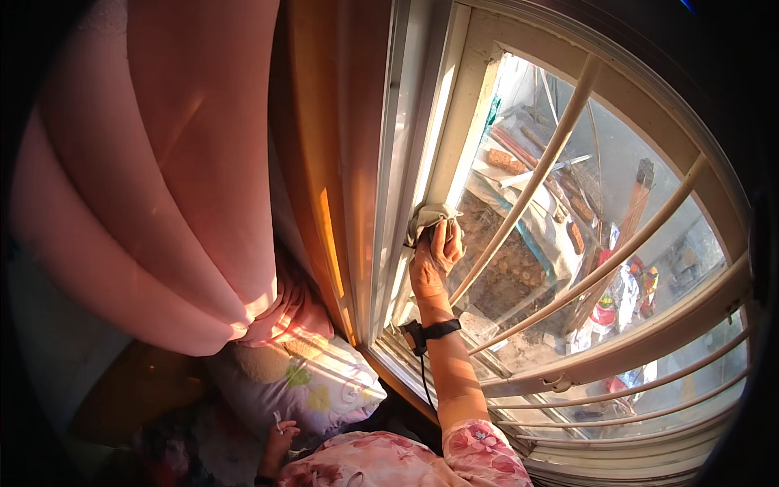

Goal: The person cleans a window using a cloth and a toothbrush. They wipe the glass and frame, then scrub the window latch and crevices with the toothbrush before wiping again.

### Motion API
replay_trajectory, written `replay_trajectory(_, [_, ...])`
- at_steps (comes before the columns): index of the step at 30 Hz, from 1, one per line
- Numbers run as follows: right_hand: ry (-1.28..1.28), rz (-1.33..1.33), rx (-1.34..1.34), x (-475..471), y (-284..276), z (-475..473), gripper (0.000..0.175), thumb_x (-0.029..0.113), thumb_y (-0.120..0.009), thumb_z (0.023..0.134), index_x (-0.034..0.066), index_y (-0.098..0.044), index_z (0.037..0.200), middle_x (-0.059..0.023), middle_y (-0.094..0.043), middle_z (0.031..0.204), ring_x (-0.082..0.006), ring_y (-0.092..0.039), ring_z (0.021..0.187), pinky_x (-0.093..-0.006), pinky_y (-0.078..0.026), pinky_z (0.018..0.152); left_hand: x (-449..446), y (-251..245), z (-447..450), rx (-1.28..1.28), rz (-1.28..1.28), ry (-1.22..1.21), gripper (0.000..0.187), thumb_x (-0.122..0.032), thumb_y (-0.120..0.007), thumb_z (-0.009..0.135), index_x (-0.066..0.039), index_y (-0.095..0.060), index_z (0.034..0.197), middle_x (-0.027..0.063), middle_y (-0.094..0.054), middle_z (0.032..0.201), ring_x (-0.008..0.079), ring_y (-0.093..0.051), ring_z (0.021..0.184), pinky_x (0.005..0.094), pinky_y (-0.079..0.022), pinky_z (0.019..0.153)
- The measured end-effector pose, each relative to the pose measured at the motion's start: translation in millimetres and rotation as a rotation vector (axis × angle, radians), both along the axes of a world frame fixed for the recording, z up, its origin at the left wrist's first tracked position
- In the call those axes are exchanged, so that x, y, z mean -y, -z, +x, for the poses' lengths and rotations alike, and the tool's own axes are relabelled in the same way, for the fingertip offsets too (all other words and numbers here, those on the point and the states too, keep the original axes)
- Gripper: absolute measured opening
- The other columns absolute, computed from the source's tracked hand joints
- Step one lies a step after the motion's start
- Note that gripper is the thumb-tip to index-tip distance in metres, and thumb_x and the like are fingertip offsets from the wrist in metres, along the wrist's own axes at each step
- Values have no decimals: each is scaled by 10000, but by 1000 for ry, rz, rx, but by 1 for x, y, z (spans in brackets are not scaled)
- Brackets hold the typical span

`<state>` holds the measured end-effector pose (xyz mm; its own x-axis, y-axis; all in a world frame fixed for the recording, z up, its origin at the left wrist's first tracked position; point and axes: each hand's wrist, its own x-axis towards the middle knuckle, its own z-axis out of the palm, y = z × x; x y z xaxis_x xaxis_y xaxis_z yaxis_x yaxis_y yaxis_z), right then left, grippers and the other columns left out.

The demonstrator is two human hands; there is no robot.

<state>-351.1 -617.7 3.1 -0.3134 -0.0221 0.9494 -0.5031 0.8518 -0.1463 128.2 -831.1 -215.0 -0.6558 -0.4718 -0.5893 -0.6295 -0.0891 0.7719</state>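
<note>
Pressed on the pale window frame (461,115) is a crumpled light cloth (433,220), with my right hand (437,259) closed over it beside the glass. A black strap with a small device and a cable sits on my right wrist. Low in the picture, near a patterned pillow (322,383), my left hand (281,435) holds a small, thin white object (277,420) between its fingers; what it is cannot be told. Part of the left hand is in shadow.
Curved-looking metal bars (535,176) cross the window. A pink curtain (201,152) hangs on the left, beside a brown curtain or panel (316,152). A window latch (558,383) sits on the lower frame. Outside lie bricks (505,161), boards and colourful material.
</note>
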Motion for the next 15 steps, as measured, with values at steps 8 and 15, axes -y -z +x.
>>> replay_trajectory(8, [-127,99,370,-18,157,41,376,13,-570,789,75,-644,1152,-90,-425,1420,-406,-384,1273,-502,-358,1007,9,-4,34,21,-67,15,279,-39,-531,880,41,-603,1138,138,-709,908,184,-676,821,288,-532,753])
replay_trajectory(15, [-481,-371,204,-12,-1,42,317,-101,-486,799,-10,-646,1056,-188,-591,1203,-372,-546,1127,-444,-422,989,3,-6,23,3,-35,34,287,-59,-531,891,31,-599,1155,132,-705,935,175,-671,845,283,-524,780])
